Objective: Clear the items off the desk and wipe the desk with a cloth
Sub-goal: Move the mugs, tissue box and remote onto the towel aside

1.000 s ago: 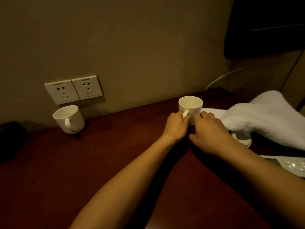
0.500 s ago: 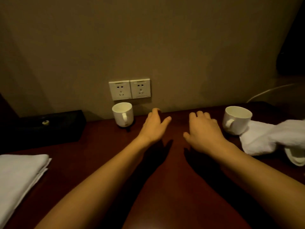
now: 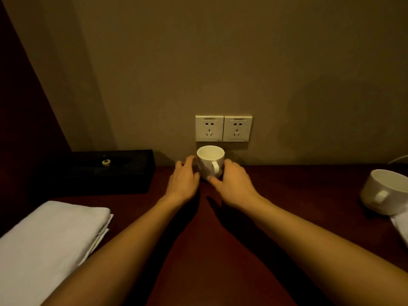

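While half a second back both hands hovered mid-desk, now left hand (image 3: 183, 177) and right hand (image 3: 231, 180) flank back mug (image 3: 210, 161) below wall sockets (image 3: 223, 128), fingers loosely apart, touching sides, not yet clamped. Second mug's clearing begins; first mug (image 3: 385, 191) parked right.

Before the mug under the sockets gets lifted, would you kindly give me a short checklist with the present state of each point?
1. Left hand at the mug, on its left side: ok.
2. Right hand at its right side, thumb near the base: ok.
3. Firm grip closed round the mug: cannot tell; the fingers look relaxed beside it.
4. Mug upright, handle facing the camera: ok.
5. Mug empty: ok, as far as the visible inside shows.
6. Desk cleared of other items: not ok; second mug, black box and folded cloth remain.
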Demonstrator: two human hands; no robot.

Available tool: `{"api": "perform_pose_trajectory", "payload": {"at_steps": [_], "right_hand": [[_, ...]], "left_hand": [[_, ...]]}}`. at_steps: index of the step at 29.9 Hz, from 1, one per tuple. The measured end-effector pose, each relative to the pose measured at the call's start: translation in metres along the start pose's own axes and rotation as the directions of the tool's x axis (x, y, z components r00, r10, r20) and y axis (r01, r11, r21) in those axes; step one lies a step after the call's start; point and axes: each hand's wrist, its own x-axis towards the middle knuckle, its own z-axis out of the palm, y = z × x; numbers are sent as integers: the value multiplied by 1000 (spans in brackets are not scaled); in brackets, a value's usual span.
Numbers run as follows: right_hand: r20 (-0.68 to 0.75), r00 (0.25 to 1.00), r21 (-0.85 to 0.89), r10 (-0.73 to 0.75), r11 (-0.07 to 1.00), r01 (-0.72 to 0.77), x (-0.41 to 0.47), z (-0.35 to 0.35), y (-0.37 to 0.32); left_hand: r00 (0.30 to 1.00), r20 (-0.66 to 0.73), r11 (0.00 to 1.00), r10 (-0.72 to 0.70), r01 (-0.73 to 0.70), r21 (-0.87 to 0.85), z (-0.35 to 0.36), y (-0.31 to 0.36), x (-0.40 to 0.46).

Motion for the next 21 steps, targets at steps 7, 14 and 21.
{"api": "perform_pose_trajectory", "payload": {"at_steps": [7,14,21], "right_hand": [[111,980,347,168,917,-196,29,28,5],[114,980,552,165,810,-201,14,11,37],[15,953,649,303,722,-240,-13,-49,121]], "left_hand": [[998,-6,991,66,-66,-113,10,-1,14],[989,26,987,148,-146,-64,36,29,12],[950,78,944,302,-287,-163,105,112,10]]}}
